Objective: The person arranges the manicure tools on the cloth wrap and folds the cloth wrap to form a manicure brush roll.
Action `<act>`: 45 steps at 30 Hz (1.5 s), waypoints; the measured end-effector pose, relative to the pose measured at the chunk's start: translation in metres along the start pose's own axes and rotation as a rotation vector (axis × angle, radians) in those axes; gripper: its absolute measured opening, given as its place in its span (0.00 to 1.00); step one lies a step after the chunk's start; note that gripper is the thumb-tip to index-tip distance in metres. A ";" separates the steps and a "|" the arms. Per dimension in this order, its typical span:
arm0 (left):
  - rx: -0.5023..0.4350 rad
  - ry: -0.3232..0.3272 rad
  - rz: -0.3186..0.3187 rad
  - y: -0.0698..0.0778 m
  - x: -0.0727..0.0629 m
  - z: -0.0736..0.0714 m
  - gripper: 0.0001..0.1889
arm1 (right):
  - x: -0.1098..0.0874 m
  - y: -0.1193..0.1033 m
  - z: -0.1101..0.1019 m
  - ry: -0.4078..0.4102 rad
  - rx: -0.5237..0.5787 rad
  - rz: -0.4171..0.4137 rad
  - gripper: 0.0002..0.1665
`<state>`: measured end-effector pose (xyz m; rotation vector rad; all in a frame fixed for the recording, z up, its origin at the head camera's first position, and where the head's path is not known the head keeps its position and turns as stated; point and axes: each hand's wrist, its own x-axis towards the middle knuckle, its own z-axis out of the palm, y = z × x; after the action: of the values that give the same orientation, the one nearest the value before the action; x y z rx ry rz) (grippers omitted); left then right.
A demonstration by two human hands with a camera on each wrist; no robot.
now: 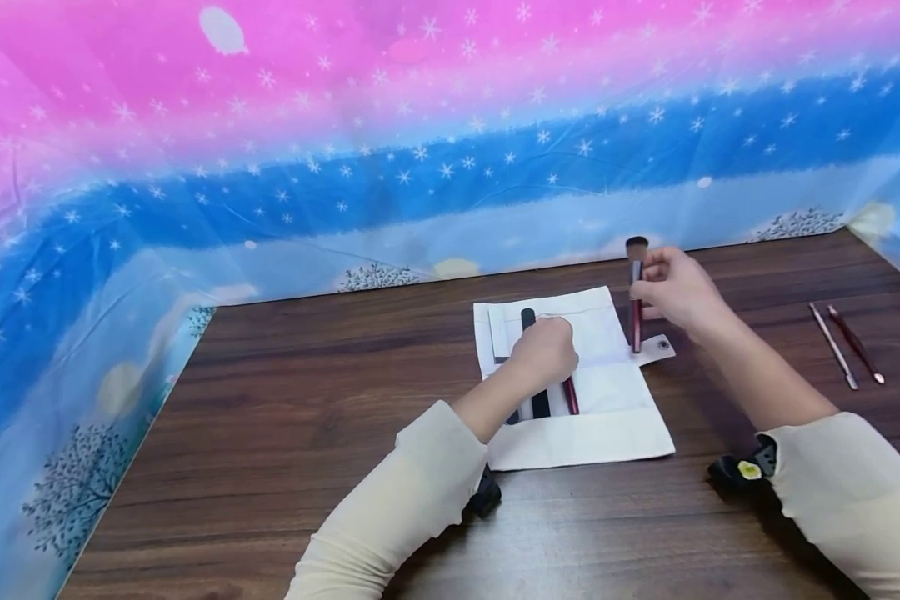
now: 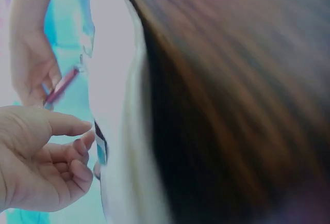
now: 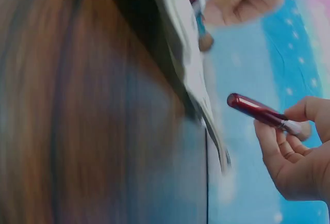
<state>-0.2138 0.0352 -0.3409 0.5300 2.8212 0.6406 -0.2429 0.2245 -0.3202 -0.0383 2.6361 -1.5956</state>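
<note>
Brush (image 1: 637, 323) pinched between right hand's (image 1: 681, 293) fingertips, beside open pouch (image 1: 592, 442). Left hand (image 1: 544, 354) curled over pouch; cannot tell whether gripping. Apparently done: black tool (image 1: 541, 405), red handle (image 1: 571, 395) pocketed. Probably remaining: brush, silver tool (image 1: 832, 347), red tool (image 1: 857, 343).

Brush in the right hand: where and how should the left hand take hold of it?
I'd pinch the brush by its lower red handle, the left hand coming from the left: that straight end sticks out free, while the right hand grips higher, nearer the bristles.
</note>
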 end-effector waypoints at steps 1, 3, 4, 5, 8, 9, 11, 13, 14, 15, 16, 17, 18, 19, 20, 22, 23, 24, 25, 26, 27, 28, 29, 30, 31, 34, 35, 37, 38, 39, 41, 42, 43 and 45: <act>-0.004 -0.011 -0.011 0.001 0.001 0.001 0.19 | 0.001 -0.001 0.005 0.001 0.019 -0.007 0.28; -0.019 -0.034 -0.034 0.001 0.004 0.003 0.19 | 0.002 -0.003 0.016 0.002 0.059 -0.012 0.28; -0.019 -0.043 -0.038 0.000 0.006 0.004 0.19 | 0.002 -0.004 0.020 0.002 0.075 -0.015 0.28; -0.018 -0.047 -0.036 -0.001 0.007 0.005 0.20 | 0.003 -0.004 0.024 0.002 0.087 -0.017 0.28; -0.045 -0.059 -0.007 -0.004 0.011 0.005 0.23 | 0.005 -0.005 0.032 0.000 0.126 -0.024 0.27; -0.052 -0.069 0.006 -0.005 0.011 0.005 0.24 | 0.006 -0.005 0.034 -0.005 0.137 -0.026 0.27; -0.071 -0.084 0.028 -0.006 0.013 0.004 0.26 | 0.007 -0.005 0.036 -0.018 0.150 -0.023 0.25; -0.089 -0.101 0.032 -0.007 0.013 0.002 0.27 | 0.010 -0.005 0.038 -0.038 0.161 -0.017 0.24; -0.095 -0.106 0.031 -0.007 0.013 0.002 0.27 | 0.011 -0.005 0.039 -0.048 0.162 -0.011 0.23; -0.101 -0.110 0.031 -0.007 0.013 0.001 0.27 | 0.012 -0.005 0.039 -0.059 0.164 -0.007 0.22; -0.105 -0.112 0.032 -0.007 0.012 0.001 0.26 | 0.012 -0.004 0.040 -0.067 0.162 -0.001 0.20; -0.110 -0.113 0.033 -0.007 0.012 0.000 0.26 | 0.013 -0.004 0.041 -0.076 0.158 0.005 0.20; -0.114 -0.113 0.034 -0.007 0.012 0.000 0.26 | 0.014 -0.003 0.041 -0.086 0.155 0.011 0.19; -0.117 -0.113 0.038 -0.007 0.012 0.000 0.25 | 0.015 -0.002 0.042 -0.093 0.150 0.018 0.18; -0.121 -0.111 0.042 -0.007 0.011 0.000 0.25 | 0.015 -0.001 0.043 -0.102 0.146 0.031 0.18; -0.123 -0.111 0.050 -0.008 0.011 0.000 0.25 | 0.016 0.000 0.044 -0.119 0.140 0.052 0.19; -0.122 -0.111 0.051 -0.008 0.011 0.000 0.25 | 0.016 0.001 0.045 -0.127 0.136 0.061 0.20; -0.119 -0.111 0.056 -0.008 0.011 0.000 0.26 | 0.016 0.001 0.046 -0.133 0.132 0.071 0.20; -0.115 -0.110 0.062 -0.008 0.011 0.000 0.26 | 0.016 0.001 0.046 -0.137 0.129 0.080 0.21; -0.110 -0.108 0.067 -0.008 0.011 0.000 0.26 | 0.016 0.002 0.047 -0.144 0.124 0.088 0.22; -0.104 -0.108 0.069 -0.009 0.011 0.000 0.26 | 0.016 0.002 0.047 -0.148 0.113 0.092 0.23; -0.097 -0.107 0.072 -0.009 0.011 0.000 0.26 | 0.016 0.003 0.047 -0.156 0.105 0.098 0.24; -0.093 -0.107 0.074 -0.009 0.011 0.000 0.26 | 0.016 0.003 0.048 -0.164 0.100 0.103 0.25; -0.090 -0.107 0.076 -0.009 0.011 0.000 0.26 | 0.016 0.004 0.048 -0.174 0.095 0.108 0.25; -0.090 -0.108 0.074 -0.009 0.011 0.000 0.26 | 0.016 0.004 0.048 -0.185 0.093 0.113 0.26; -0.094 -0.114 0.062 -0.008 0.010 0.000 0.25 | 0.015 0.004 0.049 -0.222 0.102 0.125 0.27; -0.098 -0.115 0.058 -0.008 0.010 0.000 0.25 | 0.015 0.004 0.049 -0.233 0.103 0.126 0.26; -0.104 -0.116 0.051 -0.008 0.010 0.000 0.25 | 0.014 0.003 0.050 -0.260 0.113 0.129 0.26; -0.106 -0.117 0.050 -0.009 0.010 0.000 0.25 | 0.014 0.003 0.050 -0.272 0.116 0.131 0.25; -0.110 -0.116 0.049 -0.009 0.010 0.000 0.25 | 0.013 0.003 0.050 -0.283 0.115 0.134 0.25; -0.113 -0.115 0.049 -0.009 0.009 0.000 0.25 | 0.013 0.003 0.050 -0.307 0.105 0.135 0.24; -0.112 -0.114 0.050 -0.009 0.009 0.001 0.25 | 0.012 0.003 0.050 -0.318 0.097 0.134 0.24; -0.115 -0.114 0.050 -0.009 0.009 0.001 0.25 | 0.012 0.004 0.050 -0.325 0.089 0.134 0.24; -0.115 -0.116 0.051 -0.009 0.009 0.001 0.25 | 0.012 0.004 0.050 -0.337 0.077 0.134 0.23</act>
<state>-0.2249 0.0318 -0.3466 0.5989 2.6523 0.7508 -0.2517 0.1815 -0.3476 -0.1139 2.2728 -1.4967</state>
